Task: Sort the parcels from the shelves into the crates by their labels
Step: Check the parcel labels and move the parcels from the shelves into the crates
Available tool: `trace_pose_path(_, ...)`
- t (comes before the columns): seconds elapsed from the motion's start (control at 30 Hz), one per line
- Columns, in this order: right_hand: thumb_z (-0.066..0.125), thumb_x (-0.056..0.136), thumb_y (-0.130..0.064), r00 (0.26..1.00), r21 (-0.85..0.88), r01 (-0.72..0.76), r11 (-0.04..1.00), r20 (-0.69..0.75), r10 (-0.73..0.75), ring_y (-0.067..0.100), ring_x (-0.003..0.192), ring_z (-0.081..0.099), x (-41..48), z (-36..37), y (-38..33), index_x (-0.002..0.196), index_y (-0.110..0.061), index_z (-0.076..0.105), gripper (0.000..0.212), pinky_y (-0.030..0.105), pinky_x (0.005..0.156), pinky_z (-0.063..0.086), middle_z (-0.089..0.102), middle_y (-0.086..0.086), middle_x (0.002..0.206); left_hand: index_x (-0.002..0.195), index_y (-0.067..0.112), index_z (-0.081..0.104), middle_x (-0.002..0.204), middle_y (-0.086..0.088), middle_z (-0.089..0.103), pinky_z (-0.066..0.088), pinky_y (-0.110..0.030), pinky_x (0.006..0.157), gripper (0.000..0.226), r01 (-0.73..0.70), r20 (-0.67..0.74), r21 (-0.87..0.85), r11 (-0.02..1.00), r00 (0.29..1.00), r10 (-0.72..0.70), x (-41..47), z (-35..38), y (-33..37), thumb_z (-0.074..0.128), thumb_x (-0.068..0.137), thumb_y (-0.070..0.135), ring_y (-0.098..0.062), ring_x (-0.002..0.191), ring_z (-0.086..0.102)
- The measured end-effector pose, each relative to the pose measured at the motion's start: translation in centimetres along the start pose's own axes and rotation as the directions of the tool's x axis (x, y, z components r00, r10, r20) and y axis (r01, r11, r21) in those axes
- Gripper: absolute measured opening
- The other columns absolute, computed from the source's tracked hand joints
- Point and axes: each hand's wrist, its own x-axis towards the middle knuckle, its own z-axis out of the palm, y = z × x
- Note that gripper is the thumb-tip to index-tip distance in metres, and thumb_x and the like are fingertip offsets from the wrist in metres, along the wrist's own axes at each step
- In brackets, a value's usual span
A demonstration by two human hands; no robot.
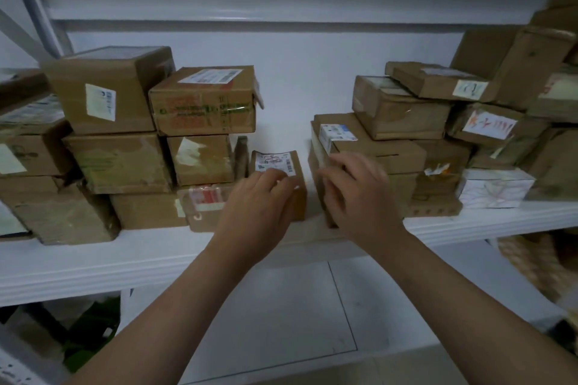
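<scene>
1. Two hands are at the middle of the frame. The left hand (259,197) curls its fingers over the top front edge of a small box (279,194) that stands at the shelf (93,259) edge. The thumb is hidden, so this may be a fingertip hold only, and the small box could slip and drop to the floor.
2. The right hand (353,194) has bent fingers against the left end of a flat box (375,150), just right of center. It is blurred, so I cannot tell whether it grips.
3. That flat box carries a bigger box (400,109) and more parcels toward the upper right. Pulling it out from under them would likely tip the pile.
4. The left stack (200,159) stands just beside the small box. A sideways drag could knock it.
5. Fingers partly cover the label (275,161). A hasty reading could send the parcel to the wrong crate, and no crates are in view.
</scene>
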Motion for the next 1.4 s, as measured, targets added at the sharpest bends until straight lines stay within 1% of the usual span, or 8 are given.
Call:
trace_pose_path(0.37, 0.067, 0.081, -0.003, 0.977, -0.077, -0.205, 0.976, -0.074, 0.200, 0.037, 0.113, 0.056, -0.4, -7.9, 11.6, 0.102, -0.006, 0.069, 0.021, 0.048, 0.095, 0.042, 0.059, 0.019, 0.123, 0.120, 0.012, 0.061, 0.115, -0.008, 0.060, 0.045, -0.032, 0.080, 0.030, 0.013, -0.131, -0.124, 0.992, 0.991, -0.029, 10.0, 2.7, 9.1, 0.058, 0.090, 0.019, -0.023, 0.100, 0.056)
trace_pose_path(0.63, 0.057, 0.090, -0.017, 0.956, 0.015, -0.293, 0.956, 0.018, 0.293, 0.024, 0.133, 0.036, 1.3, -10.4, 17.9, 0.140, -0.016, 0.046, 0.051, 0.041, 0.108, 0.032, 0.041, 0.006, 0.146, 0.147, 0.016, 0.028, 0.154, -0.009, 0.025, 0.017, -0.039, 0.115, 0.073, -0.072, -0.105, 0.093, 0.993, 0.991, 0.082, 20.1, 5.4, 13.3, 0.064, 0.086, 0.034, -0.026, 0.142, 0.020)
trace_pose_path(0.8, 0.055, 0.092, -0.020, 0.947, 0.167, -0.322, 0.932, 0.060, 0.316, 0.016, 0.134, 0.034, 1.0, -10.3, 19.2, 0.143, -0.020, 0.041, 0.052, 0.026, 0.103, 0.029, 0.037, -0.001, 0.147, 0.135, 0.014, 0.045, 0.131, -0.007, 0.053, 0.040, -0.038, 0.096, 0.045, -0.086, -0.051, 0.187, 0.978, 0.994, 0.097, 22.4, 6.0, 13.4, 0.052, 0.094, 0.031, -0.027, 0.116, 0.048)
trace_pose_path(0.9, 0.054, 0.095, -0.024, 0.938, 0.338, -0.327, 0.883, -0.002, 0.348, 0.010, 0.119, 0.047, 1.3, -10.8, 19.1, 0.130, -0.021, 0.050, 0.036, 0.028, 0.098, 0.039, 0.053, -0.006, 0.128, 0.119, 0.007, 0.057, 0.114, -0.012, 0.059, 0.044, -0.039, 0.081, 0.032, -0.138, -0.103, 0.159, 0.978, 0.982, 0.156, 21.4, 5.1, 13.7, 0.056, 0.092, 0.025, -0.030, 0.102, 0.054)
trace_pose_path(1.03, 0.058, 0.093, -0.035, 0.882, 0.644, -0.335, 0.688, -0.043, 0.470, -0.005, 0.088, 0.061, 2.8, -12.2, 17.9, 0.099, -0.031, 0.055, 0.008, 0.012, 0.070, 0.048, 0.064, -0.017, 0.091, 0.101, 0.001, 0.062, 0.099, -0.017, 0.061, 0.050, -0.039, 0.069, 0.023, -0.159, -0.258, 0.078, 0.984, 0.950, 0.174, 18.4, 4.3, 13.3, 0.071, 0.081, 0.009, -0.035, 0.088, 0.058)
trace_pose_path(1.2, 0.068, 0.088, -0.019, 0.736, 0.853, -0.513, 0.100, 0.377, 0.562, 0.010, 0.087, 0.071, 5.6, -12.3, 17.1, 0.131, -0.028, 0.035, 0.055, 0.037, 0.075, 0.059, 0.072, 0.000, 0.101, 0.115, 0.004, 0.059, 0.112, -0.018, 0.059, 0.054, -0.043, 0.078, 0.030, -0.087, -0.310, -0.044, 0.995, 0.948, 0.070, 14.7, 3.7, 12.1, 0.063, 0.086, 0.008, -0.028, 0.102, 0.052)
trace_pose_path(1.33, 0.065, 0.086, -0.003, 0.761, 0.863, -0.505, -0.007, 0.449, 0.468, 0.018, 0.095, 0.070, 5.4, -10.7, 15.3, 0.145, -0.040, 0.021, 0.082, 0.045, 0.074, 0.059, 0.069, 0.005, 0.112, 0.123, 0.024, 0.053, 0.143, -0.002, 0.032, 0.036, -0.027, 0.107, 0.048, 0.027, -0.284, -0.257, 0.966, 0.953, -0.102, 12.1, 3.1, 11.2, 0.068, 0.080, 0.011, -0.008, 0.133, 0.031)
trace_pose_path(1.4, 0.065, 0.085, 0.001, 0.787, 0.883, -0.467, -0.043, 0.437, 0.436, 0.016, 0.098, 0.069, 5.1, -9.8, 14.1, 0.145, -0.046, 0.017, 0.090, 0.043, 0.071, 0.059, 0.068, -0.002, 0.113, 0.120, 0.043, 0.045, 0.145, 0.016, 0.022, 0.029, -0.012, 0.105, 0.046, 0.135, -0.278, -0.575, 0.807, 0.895, -0.348, 11.1, 2.2, 12.0, 0.061, 0.080, 0.025, 0.007, 0.135, 0.024)
